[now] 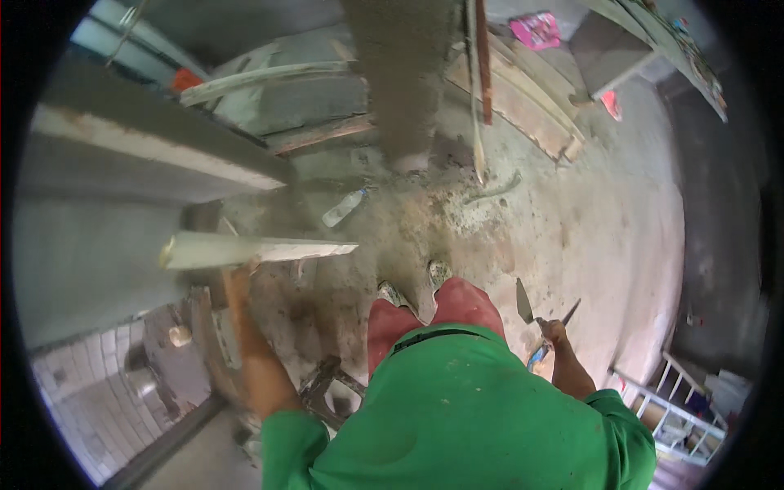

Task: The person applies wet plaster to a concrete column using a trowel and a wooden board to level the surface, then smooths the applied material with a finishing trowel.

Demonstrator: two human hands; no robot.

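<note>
My left hand (239, 276) reaches out to the left and is closed on the lower side of a long pale board (265, 250), which points toward the middle of the room. Its fingers are partly hidden by the board. At my right side, my right hand (554, 331) is closed around a trowel (523, 300) with a pointed grey blade. A thin dark strip (572, 311) and a blue piece (536, 356) show on either side of this hand. I cannot tell whether they are one tool, or whether the hand holds them too.
A plastic bottle (344, 208) lies on the stained floor (604, 237) ahead. A grey pillar (408, 82) stands beyond it, with planks (523, 102) to its right. A dark frame (327, 388) sits by my left leg. A white metal rack (674, 416) stands at the lower right.
</note>
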